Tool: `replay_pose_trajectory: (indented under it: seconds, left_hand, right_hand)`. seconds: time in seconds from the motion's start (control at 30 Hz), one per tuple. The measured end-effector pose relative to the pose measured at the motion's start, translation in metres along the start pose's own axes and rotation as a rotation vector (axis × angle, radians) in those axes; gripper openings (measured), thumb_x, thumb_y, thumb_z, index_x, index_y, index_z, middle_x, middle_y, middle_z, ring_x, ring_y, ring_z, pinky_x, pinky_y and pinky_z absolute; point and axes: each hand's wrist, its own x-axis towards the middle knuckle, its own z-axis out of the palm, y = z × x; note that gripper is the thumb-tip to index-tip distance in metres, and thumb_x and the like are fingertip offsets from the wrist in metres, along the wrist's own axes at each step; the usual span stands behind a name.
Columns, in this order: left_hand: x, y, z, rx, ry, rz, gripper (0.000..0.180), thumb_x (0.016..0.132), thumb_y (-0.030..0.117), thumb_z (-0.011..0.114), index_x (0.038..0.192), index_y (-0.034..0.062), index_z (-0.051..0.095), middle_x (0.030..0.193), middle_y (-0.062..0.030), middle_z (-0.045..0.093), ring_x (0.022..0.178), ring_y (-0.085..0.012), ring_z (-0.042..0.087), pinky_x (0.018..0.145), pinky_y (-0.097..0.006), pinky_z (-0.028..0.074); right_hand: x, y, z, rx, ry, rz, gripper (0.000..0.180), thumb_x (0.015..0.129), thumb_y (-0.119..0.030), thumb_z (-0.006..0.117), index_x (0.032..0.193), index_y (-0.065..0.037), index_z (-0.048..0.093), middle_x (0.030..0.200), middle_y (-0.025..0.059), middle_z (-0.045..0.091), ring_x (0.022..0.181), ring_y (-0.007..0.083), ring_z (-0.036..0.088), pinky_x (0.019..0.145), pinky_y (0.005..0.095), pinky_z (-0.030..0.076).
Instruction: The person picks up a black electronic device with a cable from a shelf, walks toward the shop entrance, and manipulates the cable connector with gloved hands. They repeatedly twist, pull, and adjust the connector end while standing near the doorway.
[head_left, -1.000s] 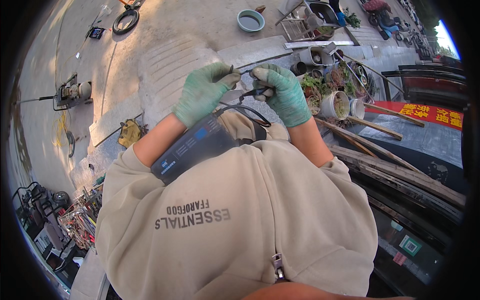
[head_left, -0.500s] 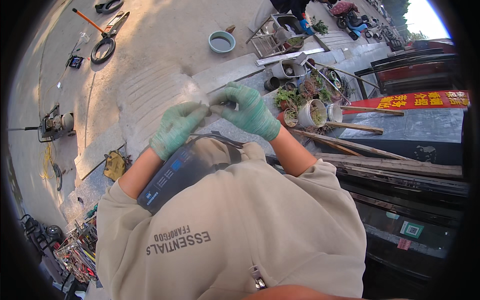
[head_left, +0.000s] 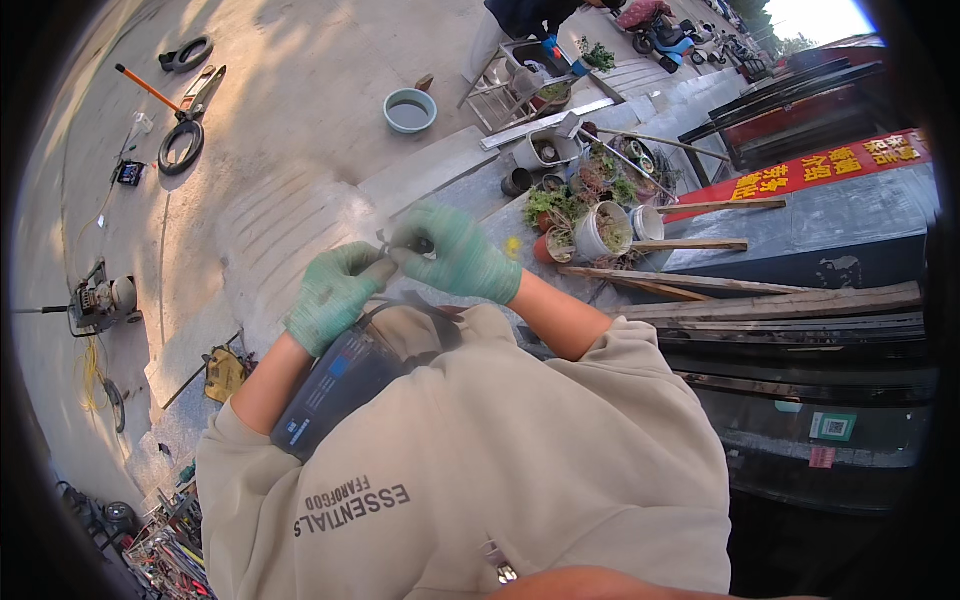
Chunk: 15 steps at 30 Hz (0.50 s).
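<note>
In front of my chest both gloved hands meet, fingertips together. My left hand (head_left: 335, 298), in a green knit glove, is closed in a pinch. My right hand (head_left: 455, 255), gloved alike, is curled with its thumb and fingers pressed together beside the left fingertips. A small dark piece (head_left: 382, 240) shows between the fingertips, too small and blurred to name. Below the hands, against my beige top, lies a dark bag-like thing (head_left: 345, 385) with a small blue patch, partly behind my left forearm. A dark strap or edge runs along its top.
Potted plants and buckets (head_left: 603, 230) stand to the right, beside wooden planks (head_left: 700, 283) and a red banner (head_left: 800, 178). A water basin (head_left: 409, 111) sits ahead. Leftward are an inner tube (head_left: 181, 148), a machine (head_left: 103, 300) and a yellow bag (head_left: 228, 375). Another person (head_left: 530, 15) bends far ahead.
Both hands stay together at the chest; the right hand has turned and curled more over the left fingertips. The whole view has shifted slightly, with the surroundings moving left.
</note>
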Motion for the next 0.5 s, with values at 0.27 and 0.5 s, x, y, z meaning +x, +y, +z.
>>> replay_pose_trajectory:
  seconds: [0.27,0.5]
  left_hand:
    - [-0.003,-0.001,0.005,0.532,0.281,0.397,0.018,0.086,0.013,0.069,0.1,0.0021,0.071,0.089,-0.0128,0.07,0.077,-0.022,0.066,0.071,-0.032,0.05]
    - [-0.003,-0.006,0.001,0.573,0.368,0.553,0.02,0.084,0.012,0.071,0.101,0.0012,0.071,0.089,-0.0134,0.069,0.081,-0.0257,0.066,0.074,-0.034,0.051]
  right_hand:
    - [0.006,0.009,0.028,0.215,0.116,0.434,0.015,0.09,-0.014,0.064,0.093,0.002,0.065,0.079,0.0065,0.067,0.069,0.009,0.06,0.064,0.0254,0.05]
    - [0.01,0.016,0.027,0.376,0.163,0.562,0.02,0.09,-0.016,0.067,0.098,0.002,0.067,0.081,0.0037,0.066,0.07,0.008,0.059,0.065,0.0235,0.05]
